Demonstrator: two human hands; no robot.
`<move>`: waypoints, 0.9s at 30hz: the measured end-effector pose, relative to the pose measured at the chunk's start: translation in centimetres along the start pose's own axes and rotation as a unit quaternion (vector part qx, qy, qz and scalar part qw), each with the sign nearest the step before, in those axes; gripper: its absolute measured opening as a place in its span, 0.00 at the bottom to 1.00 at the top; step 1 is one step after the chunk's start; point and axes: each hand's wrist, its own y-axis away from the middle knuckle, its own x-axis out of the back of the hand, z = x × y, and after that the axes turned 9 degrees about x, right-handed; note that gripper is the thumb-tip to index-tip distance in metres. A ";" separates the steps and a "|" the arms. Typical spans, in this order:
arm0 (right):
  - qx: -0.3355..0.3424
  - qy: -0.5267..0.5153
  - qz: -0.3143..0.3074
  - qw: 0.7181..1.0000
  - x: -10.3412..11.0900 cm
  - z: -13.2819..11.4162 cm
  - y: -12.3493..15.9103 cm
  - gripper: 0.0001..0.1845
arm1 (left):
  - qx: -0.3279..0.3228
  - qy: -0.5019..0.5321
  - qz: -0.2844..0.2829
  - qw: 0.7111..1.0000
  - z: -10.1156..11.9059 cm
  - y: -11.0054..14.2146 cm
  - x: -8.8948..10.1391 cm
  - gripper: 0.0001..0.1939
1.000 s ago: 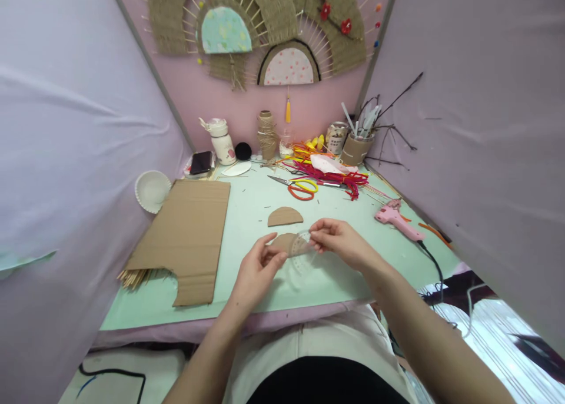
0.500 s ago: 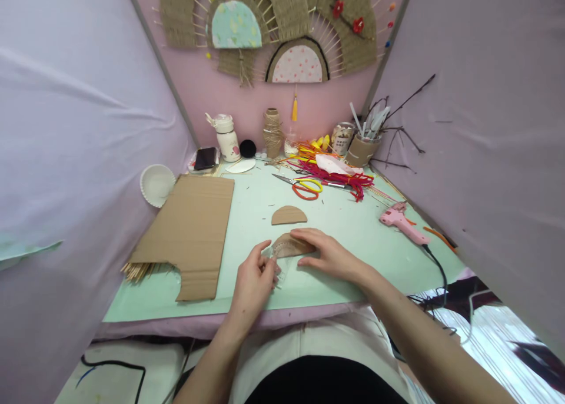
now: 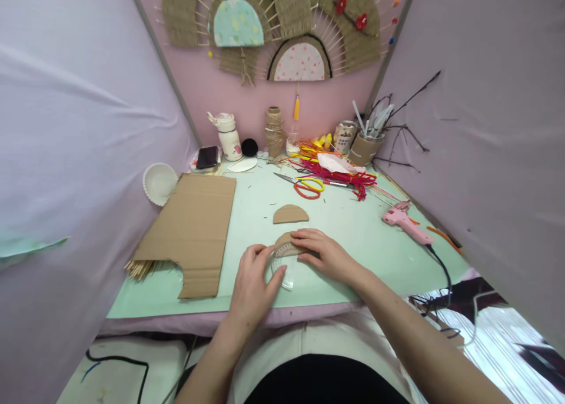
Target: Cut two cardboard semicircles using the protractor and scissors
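Observation:
A clear protractor (image 3: 288, 281) lies partly over a small cardboard semicircle (image 3: 285, 239), its scale showing through against the brown. My left hand (image 3: 252, 283) holds the protractor from the left, the fingertips at its upper edge and the thumb on its lower part. From the right, my right hand (image 3: 326, 255) grips the same cardboard semicircle, fingers over its top and thumb along its lower side, hiding its right end. Just beyond the hands, a second cardboard semicircle (image 3: 291, 214) rests flat on the pale green table (image 3: 344, 215).
At left, a large cut cardboard sheet (image 3: 200, 233) covers part of a bundle of thin sticks (image 3: 148, 268). Scissors (image 3: 304, 184) lie behind the semicircles, near red and orange strips (image 3: 348, 177). A pink glue gun (image 3: 408, 224) with its cord is at right; a bottle (image 3: 228, 138) stands behind.
My left hand has spread from a pinch to a wider hold, and the protractor has come down flatter against the cardboard and table. My right hand stays on the semicircle. The view shifted slightly.

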 end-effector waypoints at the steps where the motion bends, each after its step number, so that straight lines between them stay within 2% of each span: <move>1: -0.001 0.001 -0.001 1.000 0.0 0.0 0.0 0.19 | -0.032 -0.004 -0.013 0.999 -0.3 0.3 -0.1 0.22; 4: -0.007 0.005 -0.002 1.000 -0.1 0.2 0.1 0.19 | -0.126 -0.020 -0.062 0.990 -1.1 1.0 -0.6 0.25; 6: -0.009 0.005 -0.003 1.000 -0.1 0.2 0.2 0.19 | -0.158 -0.031 -0.057 0.985 -1.4 1.3 -0.9 0.23; 14: 0.016 -0.038 -0.007 0.999 0.6 0.1 0.3 0.22 | -0.167 -0.082 0.029 0.982 0.1 2.0 -3.7 0.16; 17: 0.001 -0.057 0.011 0.998 0.7 0.4 0.3 0.23 | -0.171 -0.100 0.069 0.978 0.6 2.4 -4.4 0.15; 21: -0.028 -0.057 0.030 0.998 0.6 0.5 0.3 0.23 | -0.164 -0.119 0.095 0.975 0.7 2.6 -4.1 0.14; 27: -0.018 -0.045 0.031 0.998 0.5 0.2 0.3 0.22 | -0.173 -0.151 0.077 0.970 0.2 2.2 -3.1 0.13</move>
